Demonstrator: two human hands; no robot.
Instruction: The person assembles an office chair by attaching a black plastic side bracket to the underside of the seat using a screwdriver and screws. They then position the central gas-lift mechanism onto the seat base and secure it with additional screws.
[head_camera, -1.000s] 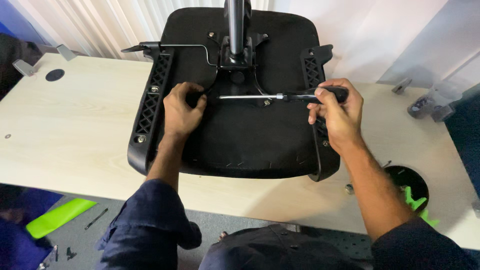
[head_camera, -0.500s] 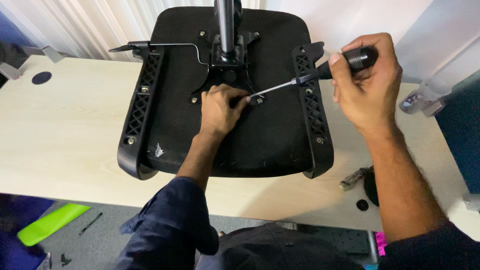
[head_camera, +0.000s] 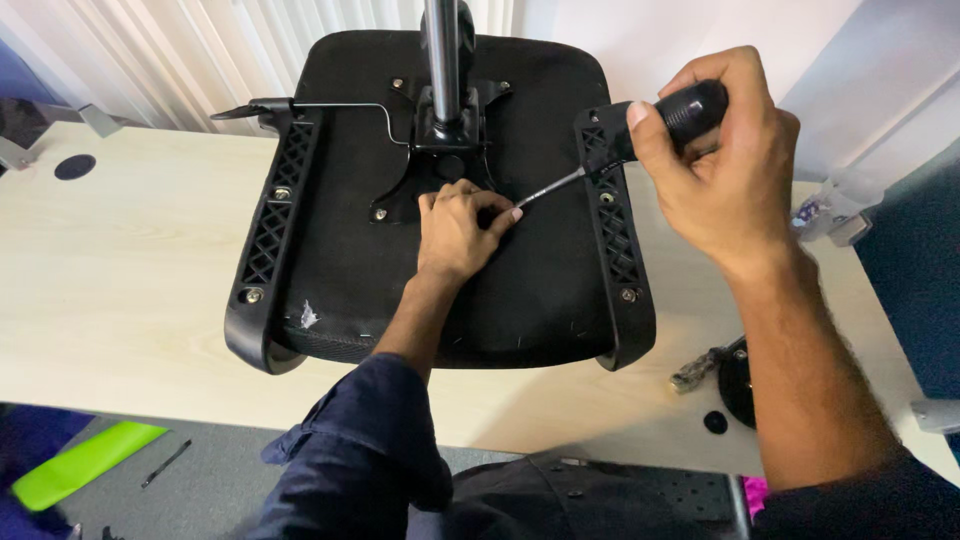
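Note:
An upturned black office chair seat (head_camera: 340, 250) lies on a pale wooden table (head_camera: 110, 270), its metal column (head_camera: 445, 60) pointing up. My right hand (head_camera: 720, 170) grips the black handle of a screwdriver (head_camera: 650, 125), whose thin shaft slants down-left to the mounting plate (head_camera: 415, 195). My left hand (head_camera: 460, 230) rests on the seat underside by the plate, fingertips pinched around the screwdriver tip. Whether a screw sits under the tip is hidden by the fingers.
Black ribbed armrest brackets (head_camera: 275, 230) (head_camera: 615, 230) run along both sides of the seat, and a thin lever (head_camera: 330, 105) sticks out left. A small metal part (head_camera: 695, 370) and round cable holes (head_camera: 735, 385) (head_camera: 75, 166) lie on the table. White curtain behind; a green object (head_camera: 70, 465) on the floor.
My left hand slid from the seat's left side to the centre plate. My right hand lifted the screwdriver handle up and right, so the shaft now slants down to my left fingers.

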